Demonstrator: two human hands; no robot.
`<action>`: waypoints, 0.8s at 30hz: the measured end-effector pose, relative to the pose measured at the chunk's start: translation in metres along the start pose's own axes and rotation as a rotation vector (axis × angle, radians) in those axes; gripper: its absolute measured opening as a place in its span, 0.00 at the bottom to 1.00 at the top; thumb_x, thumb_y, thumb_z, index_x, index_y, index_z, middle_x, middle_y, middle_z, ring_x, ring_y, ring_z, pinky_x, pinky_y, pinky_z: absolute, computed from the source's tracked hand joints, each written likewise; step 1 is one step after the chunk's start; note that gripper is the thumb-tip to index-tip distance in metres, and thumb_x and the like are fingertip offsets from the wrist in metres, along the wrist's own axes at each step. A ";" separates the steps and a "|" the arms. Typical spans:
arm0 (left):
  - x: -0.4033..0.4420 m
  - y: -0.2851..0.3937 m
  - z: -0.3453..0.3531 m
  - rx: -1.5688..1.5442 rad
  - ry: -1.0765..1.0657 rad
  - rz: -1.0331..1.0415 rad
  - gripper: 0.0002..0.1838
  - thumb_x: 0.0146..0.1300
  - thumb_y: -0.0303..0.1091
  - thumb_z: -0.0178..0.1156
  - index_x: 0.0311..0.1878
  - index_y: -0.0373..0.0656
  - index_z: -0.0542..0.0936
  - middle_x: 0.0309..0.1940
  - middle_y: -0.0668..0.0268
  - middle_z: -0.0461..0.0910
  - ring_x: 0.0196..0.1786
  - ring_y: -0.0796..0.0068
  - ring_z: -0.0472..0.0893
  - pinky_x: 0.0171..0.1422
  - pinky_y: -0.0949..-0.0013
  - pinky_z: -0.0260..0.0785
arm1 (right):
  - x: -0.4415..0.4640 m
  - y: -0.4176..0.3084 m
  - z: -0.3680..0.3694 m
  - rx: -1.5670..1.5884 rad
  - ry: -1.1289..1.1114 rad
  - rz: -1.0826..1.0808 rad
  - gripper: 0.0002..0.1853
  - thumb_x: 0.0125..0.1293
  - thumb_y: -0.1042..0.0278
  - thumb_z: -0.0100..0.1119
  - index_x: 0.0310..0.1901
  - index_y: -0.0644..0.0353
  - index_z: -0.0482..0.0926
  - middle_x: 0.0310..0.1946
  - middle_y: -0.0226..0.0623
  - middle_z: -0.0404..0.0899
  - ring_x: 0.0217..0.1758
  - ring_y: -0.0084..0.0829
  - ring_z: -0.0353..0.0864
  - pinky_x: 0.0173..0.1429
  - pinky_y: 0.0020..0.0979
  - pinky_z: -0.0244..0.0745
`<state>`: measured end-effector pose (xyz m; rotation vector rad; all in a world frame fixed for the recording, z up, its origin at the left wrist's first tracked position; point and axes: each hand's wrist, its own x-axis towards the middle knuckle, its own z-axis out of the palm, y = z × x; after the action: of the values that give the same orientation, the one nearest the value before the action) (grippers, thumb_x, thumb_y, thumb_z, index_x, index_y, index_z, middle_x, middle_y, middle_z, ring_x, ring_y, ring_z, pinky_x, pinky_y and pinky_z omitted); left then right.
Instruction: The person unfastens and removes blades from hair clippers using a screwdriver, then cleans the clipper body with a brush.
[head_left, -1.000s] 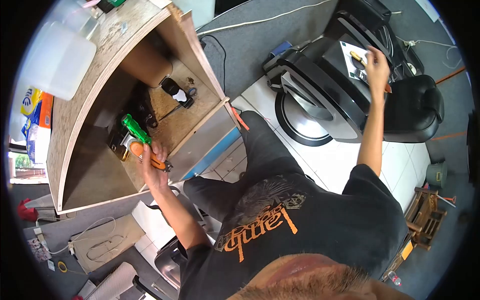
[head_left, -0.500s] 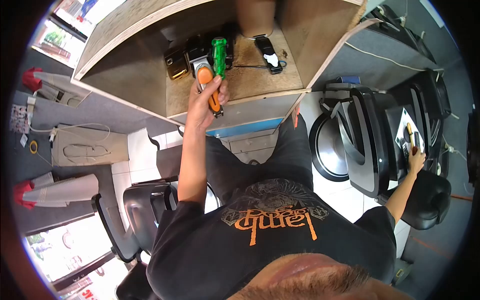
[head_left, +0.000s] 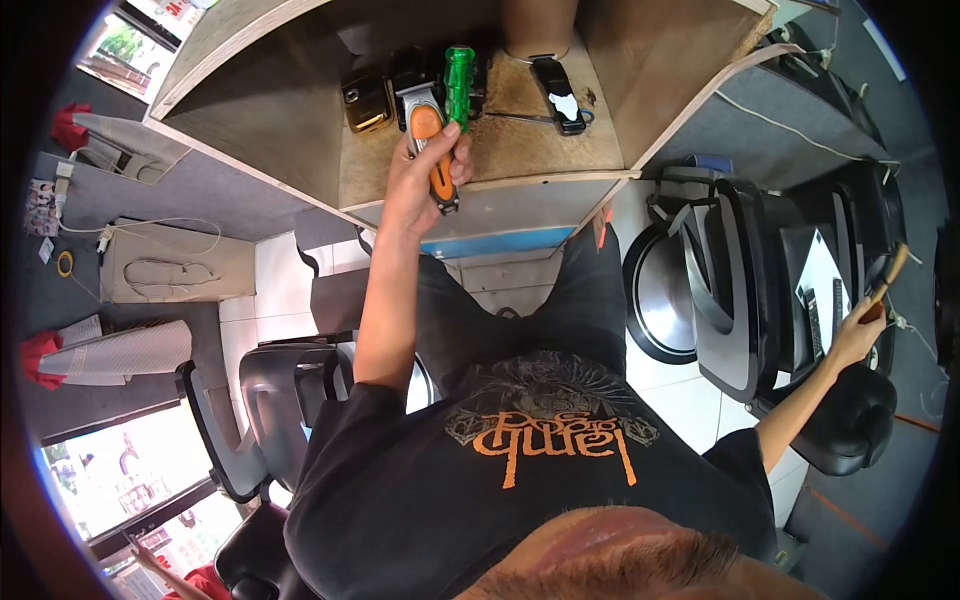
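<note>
Lettering "lamb" crosses the shirt, left hand clasping clipper and green tool, right hand gripping tan tool.

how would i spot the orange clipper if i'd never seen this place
Find the open-fronted wooden cabinet at the top of the view. At its opening, the person's left hand grips two tools side by side. The orange clipper is the one with a metal head and orange-and-black body, unlike the green tool beside it.
</note>
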<state>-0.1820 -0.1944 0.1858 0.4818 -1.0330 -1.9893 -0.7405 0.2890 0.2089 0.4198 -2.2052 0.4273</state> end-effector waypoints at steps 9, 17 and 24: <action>0.002 -0.004 -0.006 -0.086 0.012 0.064 0.10 0.78 0.34 0.66 0.45 0.42 0.75 0.32 0.65 0.78 0.29 0.80 0.73 0.33 0.73 0.66 | -0.176 -0.300 -0.107 1.095 -0.384 -0.706 0.30 0.68 0.59 0.75 0.64 0.68 0.77 0.41 0.49 0.88 0.35 0.33 0.86 0.39 0.32 0.79; -0.028 0.002 -0.005 -0.075 0.076 0.138 0.09 0.77 0.33 0.67 0.46 0.42 0.76 0.32 0.64 0.79 0.29 0.79 0.75 0.33 0.71 0.67 | -0.161 -0.465 -0.087 1.272 -0.558 -0.672 0.25 0.70 0.68 0.67 0.67 0.59 0.76 0.44 0.44 0.85 0.37 0.50 0.88 0.42 0.45 0.83; -0.036 -0.007 0.023 -0.013 0.204 0.175 0.08 0.79 0.35 0.64 0.48 0.42 0.76 0.33 0.66 0.78 0.31 0.78 0.74 0.35 0.71 0.67 | -0.146 -0.510 -0.061 0.974 -0.587 -0.710 0.24 0.73 0.60 0.63 0.65 0.62 0.75 0.43 0.50 0.88 0.41 0.58 0.90 0.45 0.52 0.85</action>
<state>-0.1792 -0.1520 0.1923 0.5555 -0.9026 -1.7516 -0.3901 -0.1141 0.2126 1.9692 -2.0165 1.0471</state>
